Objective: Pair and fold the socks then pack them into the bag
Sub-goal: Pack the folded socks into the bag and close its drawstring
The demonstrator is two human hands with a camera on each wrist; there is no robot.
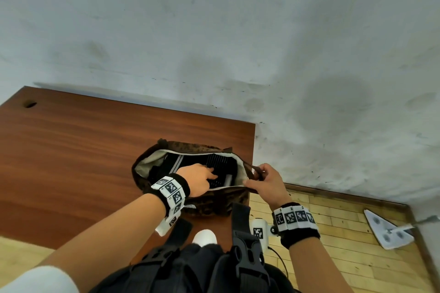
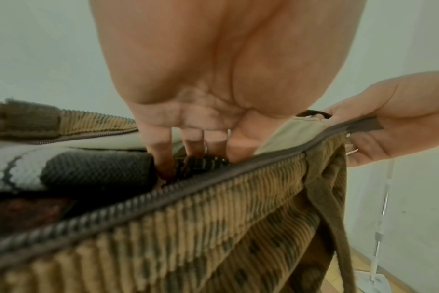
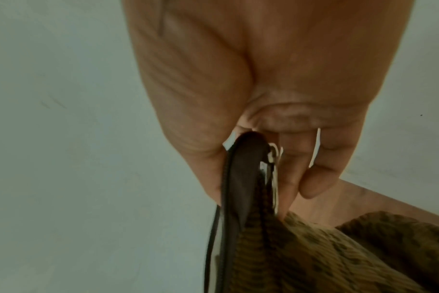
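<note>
Against a pale wall, on the wooden bench: right hand pinching bag rim open, left hand fingers straight, pressing folded socks down inside.

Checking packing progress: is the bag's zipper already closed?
No, the bag gapes open, the left hand reaching in onto the socks while the right hand pinches its end.

The left hand reaches into the open corduroy bag, its fingers pressing down on dark folded socks. The right hand pinches the bag's zipper end.
</note>
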